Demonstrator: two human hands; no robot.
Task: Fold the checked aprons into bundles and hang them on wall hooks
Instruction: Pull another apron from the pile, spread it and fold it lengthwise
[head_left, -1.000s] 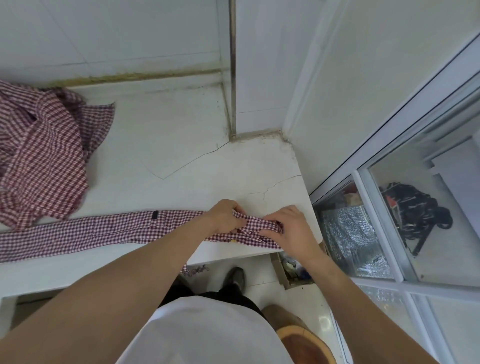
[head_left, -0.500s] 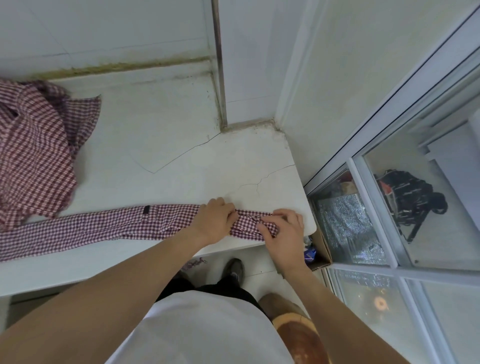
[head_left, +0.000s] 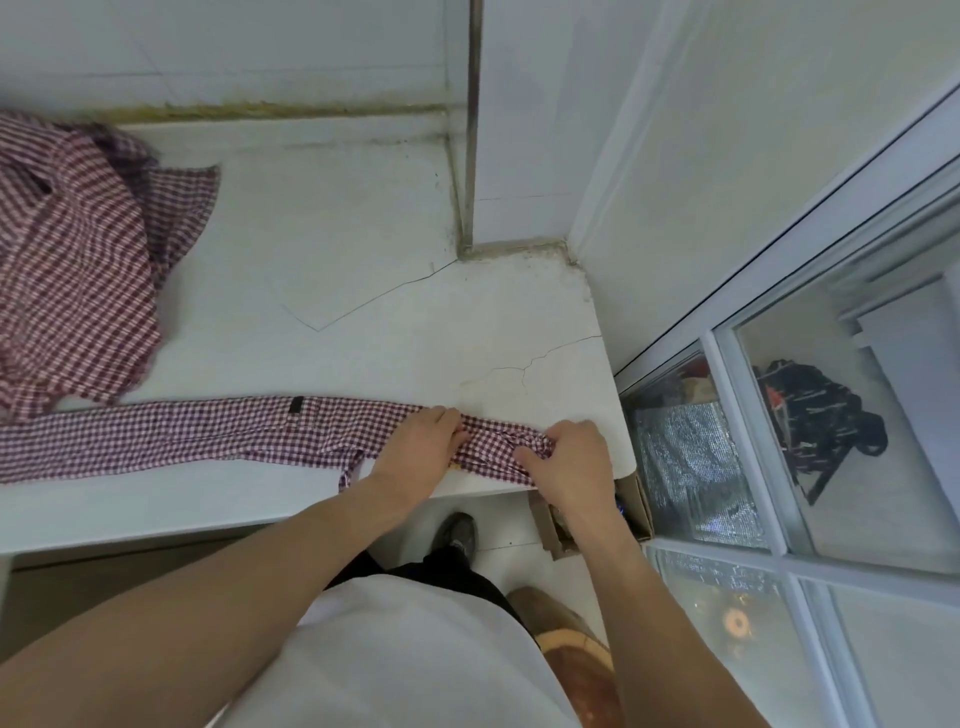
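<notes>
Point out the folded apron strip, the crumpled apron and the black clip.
folded apron strip (head_left: 171, 439): head view, middle of the flat band.
crumpled apron (head_left: 72, 270): head view, centre of the heap.
black clip (head_left: 296, 405): head view, its middle.

You have one view only, worn on your head, wide-angle, looking steeply down and forward over your chest. It sits close above the tabletop (head_left: 363, 291), whose near edge crosses mid-frame, with the wall corner at the top, the floor below, and a glass partition (head_left: 831, 426) on the right.
</notes>
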